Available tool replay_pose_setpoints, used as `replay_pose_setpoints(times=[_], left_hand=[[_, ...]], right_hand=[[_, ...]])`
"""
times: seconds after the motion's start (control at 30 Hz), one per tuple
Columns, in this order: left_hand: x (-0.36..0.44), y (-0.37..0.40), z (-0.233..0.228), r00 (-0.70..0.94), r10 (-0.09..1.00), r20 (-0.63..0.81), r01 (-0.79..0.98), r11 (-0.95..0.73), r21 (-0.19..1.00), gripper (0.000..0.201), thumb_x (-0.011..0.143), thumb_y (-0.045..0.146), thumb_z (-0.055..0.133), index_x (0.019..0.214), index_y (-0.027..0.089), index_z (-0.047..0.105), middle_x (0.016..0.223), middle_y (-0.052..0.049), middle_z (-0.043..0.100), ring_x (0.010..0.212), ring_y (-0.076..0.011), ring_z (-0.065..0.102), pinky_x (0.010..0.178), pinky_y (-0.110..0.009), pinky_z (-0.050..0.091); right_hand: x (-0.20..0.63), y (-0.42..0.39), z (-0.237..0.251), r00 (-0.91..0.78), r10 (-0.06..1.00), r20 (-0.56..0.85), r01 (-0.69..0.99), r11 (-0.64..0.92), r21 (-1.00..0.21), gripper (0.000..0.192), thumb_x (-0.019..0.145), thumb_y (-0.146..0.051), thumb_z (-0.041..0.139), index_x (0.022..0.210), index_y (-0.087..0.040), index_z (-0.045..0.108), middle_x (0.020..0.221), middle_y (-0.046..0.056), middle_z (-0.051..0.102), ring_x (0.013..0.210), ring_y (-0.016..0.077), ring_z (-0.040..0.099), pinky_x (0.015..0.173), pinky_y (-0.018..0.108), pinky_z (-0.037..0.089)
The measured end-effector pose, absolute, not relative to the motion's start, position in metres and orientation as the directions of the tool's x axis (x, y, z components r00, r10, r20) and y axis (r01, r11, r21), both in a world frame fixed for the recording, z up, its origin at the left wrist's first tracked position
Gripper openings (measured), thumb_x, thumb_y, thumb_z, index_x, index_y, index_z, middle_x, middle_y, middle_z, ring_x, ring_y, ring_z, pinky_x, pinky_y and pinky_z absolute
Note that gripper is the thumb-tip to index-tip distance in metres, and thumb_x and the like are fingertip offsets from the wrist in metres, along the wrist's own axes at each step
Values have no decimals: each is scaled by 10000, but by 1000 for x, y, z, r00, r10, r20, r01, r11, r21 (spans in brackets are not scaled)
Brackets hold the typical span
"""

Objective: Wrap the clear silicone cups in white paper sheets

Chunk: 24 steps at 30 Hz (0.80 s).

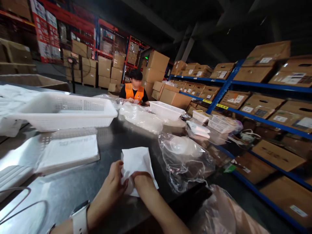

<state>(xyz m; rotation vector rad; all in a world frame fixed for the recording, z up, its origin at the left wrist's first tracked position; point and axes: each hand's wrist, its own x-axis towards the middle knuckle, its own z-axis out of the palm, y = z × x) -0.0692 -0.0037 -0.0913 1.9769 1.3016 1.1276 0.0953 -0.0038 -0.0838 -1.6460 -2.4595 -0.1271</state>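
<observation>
My left hand and my right hand meet on the near edge of a white folded sheet or paper bag that lies flat on the dark metal table. Both hands pinch its lower edge, fingers curled. A white watch sits on my left wrist. Just right of the sheet lies a crumpled clear plastic bag with pale round items inside.
A white perforated basket and a stack of white flat packs lie at left. More plastic bags, baskets and trays run along the table toward a person in an orange vest. Blue shelving with cardboard boxes lines the right side.
</observation>
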Motion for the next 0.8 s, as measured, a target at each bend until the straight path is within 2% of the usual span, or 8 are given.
replay_pose_setpoints(times=[0.1,0.17,0.23,0.33,0.5,0.67,0.73,0.8], left_hand=[[-82,11,-82,207,971,117,500,-208,840,201,689,212,545,886,186,516,572,20,582,535,-187,598,509,-274,457],[-86,14,-74,216,976,-24,413,-69,908,177,658,231,558,815,207,480,435,90,469,437,-161,532,439,-242,380],[-86,11,-67,251,955,-157,286,82,955,275,644,257,573,887,202,457,410,119,453,404,-147,507,414,-227,359],[-80,3,-57,283,921,-266,159,228,960,454,637,221,579,1061,157,429,391,134,477,368,-129,481,397,-214,353],[-70,-5,-48,243,916,-320,79,310,948,668,647,119,566,1276,51,352,367,147,461,354,-102,443,395,-204,351],[-72,-5,-52,222,941,-254,92,239,967,813,604,106,602,1359,66,304,393,151,476,356,-109,464,381,-202,348],[-76,-2,-55,217,957,-193,102,174,979,848,592,110,598,1383,80,294,406,140,495,369,-119,485,383,-204,363],[-79,-1,-55,230,956,-182,117,158,980,884,609,128,581,1425,97,243,415,125,514,400,-143,525,408,-223,412]], right_hand=[[95,-26,-75,-368,880,302,917,397,-41,189,852,-82,562,928,-202,688,796,33,706,722,195,665,650,289,490],[89,-41,-74,-370,816,445,888,451,-88,224,849,-94,572,1006,-227,660,877,25,704,799,199,653,732,312,480],[80,-51,-76,-351,769,534,855,496,-151,203,836,-79,570,947,-229,650,851,11,687,796,190,626,747,316,458],[68,-56,-80,-299,769,566,832,500,-239,150,801,-76,604,825,-221,632,772,-5,651,745,184,590,700,310,437],[61,-52,-78,-217,822,526,833,437,-339,218,744,-20,652,806,-226,618,834,-17,634,801,181,571,713,295,431],[57,-54,-79,-303,798,520,803,508,-312,196,828,-29,512,798,-208,585,818,13,603,803,187,539,728,313,423],[70,-59,-81,-288,794,535,710,552,-437,196,875,-80,454,775,-206,566,808,17,589,787,175,542,690,297,427],[105,-70,-81,-91,832,548,570,495,-656,219,925,-203,428,735,-207,537,772,17,562,719,162,545,619,281,430]])
